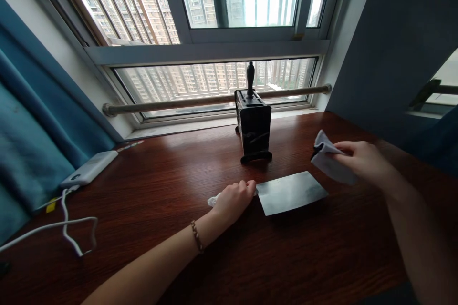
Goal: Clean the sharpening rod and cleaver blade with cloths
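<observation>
My left hand (234,198) is closed around the handle of a cleaver. Its broad, rectangular metal blade (291,194) reaches to the right, just above the dark wooden tabletop. Something white and crumpled (213,200) pokes out behind my left fist; whether it wraps the handle is hidden by the fingers. To the right of the blade and apart from it, my right hand (365,159) pinches a folded whitish cloth (332,164) with a dark patch at its left edge. The cloth hangs above the table.
A black knife block (255,128) with one dark handle (250,76) upright in it stands behind the blade. At left lie a white power bank (89,169) and its white cable (66,221), near a blue curtain (32,119). A rail (171,106) crosses the window.
</observation>
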A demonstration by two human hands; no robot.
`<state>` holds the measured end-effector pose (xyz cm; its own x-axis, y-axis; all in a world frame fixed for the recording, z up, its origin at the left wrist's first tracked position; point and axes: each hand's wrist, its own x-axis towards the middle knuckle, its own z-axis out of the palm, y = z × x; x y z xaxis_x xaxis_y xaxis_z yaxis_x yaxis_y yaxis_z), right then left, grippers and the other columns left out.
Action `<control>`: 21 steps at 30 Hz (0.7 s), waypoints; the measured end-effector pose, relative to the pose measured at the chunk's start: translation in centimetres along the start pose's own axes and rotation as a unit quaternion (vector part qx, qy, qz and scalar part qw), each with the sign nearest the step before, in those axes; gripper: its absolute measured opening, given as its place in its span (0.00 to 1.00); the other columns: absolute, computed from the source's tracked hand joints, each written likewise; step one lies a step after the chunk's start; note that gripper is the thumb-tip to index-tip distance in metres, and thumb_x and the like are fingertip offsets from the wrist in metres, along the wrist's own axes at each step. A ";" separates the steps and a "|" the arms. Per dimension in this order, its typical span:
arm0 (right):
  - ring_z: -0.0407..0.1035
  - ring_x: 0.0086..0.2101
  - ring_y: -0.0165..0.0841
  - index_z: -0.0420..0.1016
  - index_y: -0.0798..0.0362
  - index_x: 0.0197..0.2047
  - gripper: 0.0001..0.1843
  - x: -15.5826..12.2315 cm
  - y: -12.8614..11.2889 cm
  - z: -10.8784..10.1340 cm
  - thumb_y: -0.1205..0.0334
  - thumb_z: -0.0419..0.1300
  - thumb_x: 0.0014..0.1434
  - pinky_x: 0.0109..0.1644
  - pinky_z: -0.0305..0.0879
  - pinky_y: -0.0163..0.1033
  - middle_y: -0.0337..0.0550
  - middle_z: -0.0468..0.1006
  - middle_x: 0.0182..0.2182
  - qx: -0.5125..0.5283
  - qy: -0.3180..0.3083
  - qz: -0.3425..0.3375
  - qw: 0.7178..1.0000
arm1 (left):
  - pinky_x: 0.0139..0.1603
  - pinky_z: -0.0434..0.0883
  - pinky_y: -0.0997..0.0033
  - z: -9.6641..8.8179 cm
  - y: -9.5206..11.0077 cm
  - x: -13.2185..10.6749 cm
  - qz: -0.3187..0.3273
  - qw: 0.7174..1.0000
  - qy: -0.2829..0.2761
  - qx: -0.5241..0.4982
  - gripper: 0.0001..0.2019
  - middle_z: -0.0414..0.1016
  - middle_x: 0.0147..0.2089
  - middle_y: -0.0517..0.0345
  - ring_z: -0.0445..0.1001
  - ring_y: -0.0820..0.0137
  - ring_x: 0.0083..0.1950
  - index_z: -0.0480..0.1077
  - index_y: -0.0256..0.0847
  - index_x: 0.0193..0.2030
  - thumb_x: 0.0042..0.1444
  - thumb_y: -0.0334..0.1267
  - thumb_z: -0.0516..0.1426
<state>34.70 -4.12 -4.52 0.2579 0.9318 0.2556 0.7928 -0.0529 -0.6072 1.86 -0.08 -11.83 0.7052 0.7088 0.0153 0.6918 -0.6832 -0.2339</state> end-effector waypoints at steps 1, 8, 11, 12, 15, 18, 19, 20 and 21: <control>0.68 0.36 0.39 0.78 0.50 0.36 0.07 -0.8 -1.9 1.2 0.61 0.59 0.55 0.37 0.60 0.39 0.44 0.76 0.36 -0.033 -0.031 -0.074 0.996 | 0.29 0.70 0.67 0.0 0.1 0.0 -0.002 1.000 0.001 0.002 0.10 0.68 0.34 0.48 0.73 0.63 0.32 0.62 0.33 0.44 0.59 0.23 0.45; 0.64 0.38 0.41 0.75 0.59 0.38 0.08 -6.4 -11.2 11.5 0.71 0.55 0.59 0.42 0.63 0.40 0.51 0.70 0.36 -0.201 -0.141 -0.222 0.944 | 0.32 0.71 0.70 0.3 0.2 -0.2 -0.012 1.000 -0.006 0.014 0.07 0.68 0.36 0.53 0.71 0.71 0.33 0.64 0.31 0.45 0.62 0.28 0.49; 0.65 0.38 0.40 0.75 0.60 0.39 0.08 -7.5 -12.2 12.3 0.73 0.54 0.59 0.44 0.64 0.40 0.50 0.71 0.36 -0.203 -0.162 -0.210 0.943 | 0.33 0.71 0.71 0.4 0.1 -0.2 -0.015 1.000 -0.013 0.016 0.07 0.68 0.36 0.55 0.71 0.72 0.34 0.65 0.31 0.45 0.62 0.30 0.50; 0.65 0.38 0.39 0.75 0.58 0.37 0.08 -7.8 -12.3 12.2 0.72 0.55 0.59 0.44 0.64 0.40 0.48 0.72 0.35 -0.187 -0.171 -0.210 0.944 | 0.33 0.71 0.71 0.5 0.1 -0.2 -0.015 1.000 -0.015 0.016 0.07 0.68 0.36 0.55 0.70 0.72 0.34 0.65 0.32 0.45 0.62 0.30 0.50; 0.66 0.38 0.37 0.75 0.55 0.33 0.05 -8.8 -12.7 11.9 0.69 0.58 0.58 0.44 0.65 0.39 0.43 0.73 0.35 -0.140 -0.183 -0.242 0.942 | 0.32 0.71 0.72 0.5 0.1 -0.2 -0.017 1.000 -0.018 0.010 0.08 0.68 0.36 0.55 0.70 0.73 0.33 0.64 0.32 0.47 0.62 0.30 0.50; 0.66 0.38 0.38 0.75 0.56 0.31 0.02 -9.9 -12.7 11.9 0.68 0.61 0.54 0.44 0.67 0.40 0.42 0.73 0.33 -0.137 -0.201 -0.294 0.924 | 0.31 0.71 0.72 0.5 0.2 -0.1 -0.021 1.000 -0.019 0.005 0.07 0.68 0.36 0.56 0.70 0.73 0.32 0.64 0.32 0.46 0.61 0.30 0.50; 0.66 0.38 0.38 0.75 0.57 0.32 0.01 -10.2 -12.6 12.1 0.68 0.62 0.53 0.44 0.68 0.41 0.42 0.73 0.32 -0.141 -0.207 -0.310 0.917 | 0.31 0.71 0.72 0.6 0.2 0.0 -0.023 1.000 -0.019 0.006 0.07 0.68 0.35 0.55 0.70 0.73 0.32 0.64 0.32 0.45 0.61 0.30 0.50; 0.66 0.39 0.39 0.76 0.57 0.33 0.03 -10.4 -12.3 12.2 0.69 0.63 0.52 0.45 0.69 0.41 0.43 0.73 0.33 -0.143 -0.205 -0.328 0.911 | 0.31 0.71 0.72 0.6 0.2 0.0 -0.024 1.000 -0.018 0.007 0.06 0.68 0.35 0.55 0.70 0.73 0.32 0.64 0.31 0.44 0.61 0.29 0.50; 0.66 0.40 0.40 0.76 0.59 0.35 0.06 -10.6 -12.0 12.3 0.71 0.64 0.50 0.46 0.69 0.42 0.44 0.73 0.35 -0.143 -0.188 -0.349 0.907 | 0.31 0.71 0.72 0.6 0.2 0.0 -0.025 1.000 -0.016 0.008 0.06 0.68 0.35 0.55 0.71 0.72 0.32 0.64 0.31 0.44 0.61 0.29 0.49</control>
<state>15.67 -8.96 -9.23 -0.5261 0.8276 0.1957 0.8152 0.5563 -0.1611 1.88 -0.11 -12.48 0.6648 0.7470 -0.0047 0.7228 -0.6447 -0.2489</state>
